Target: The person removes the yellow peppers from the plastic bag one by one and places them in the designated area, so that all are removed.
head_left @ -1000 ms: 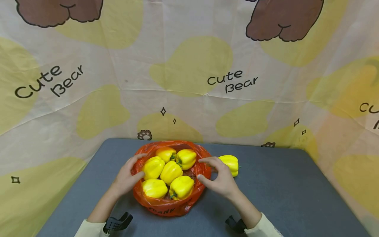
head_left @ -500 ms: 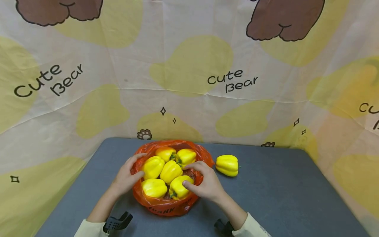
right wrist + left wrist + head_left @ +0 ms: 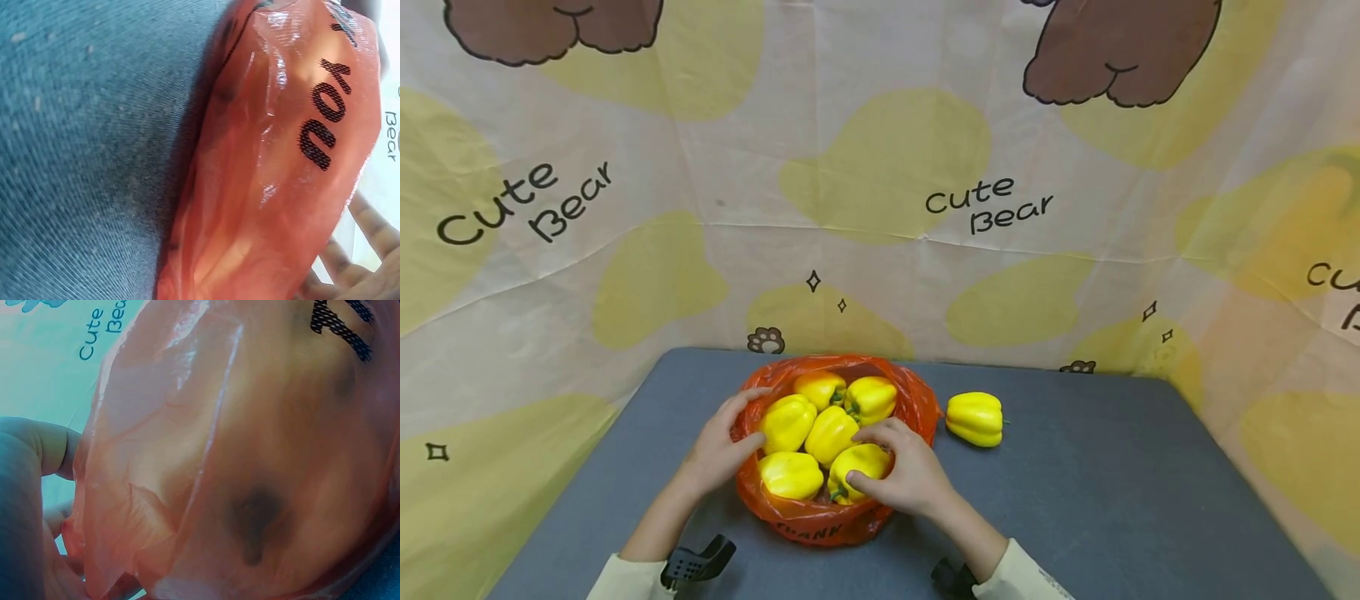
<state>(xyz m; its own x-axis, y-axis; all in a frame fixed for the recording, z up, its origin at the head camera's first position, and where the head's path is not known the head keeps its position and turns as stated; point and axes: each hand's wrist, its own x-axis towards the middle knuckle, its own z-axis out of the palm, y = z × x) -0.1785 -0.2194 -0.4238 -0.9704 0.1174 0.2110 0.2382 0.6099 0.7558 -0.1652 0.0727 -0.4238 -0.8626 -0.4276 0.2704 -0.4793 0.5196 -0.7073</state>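
The half-curled right hand [image 3: 912, 472] holds the front-right round yellow pepper [image 3: 862, 461], likely light but slippery, best held by its sides, in the red plastic bag [image 3: 857, 527] the loosely curled left hand [image 3: 717, 443] holds.

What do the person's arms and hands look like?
Left hand and right hand: ungloved. Cream left sleeve and right sleeve, the right bearing tiny dark print, unreadable. Black left wrist device, curved and dotted; black right wrist device, partly hidden.
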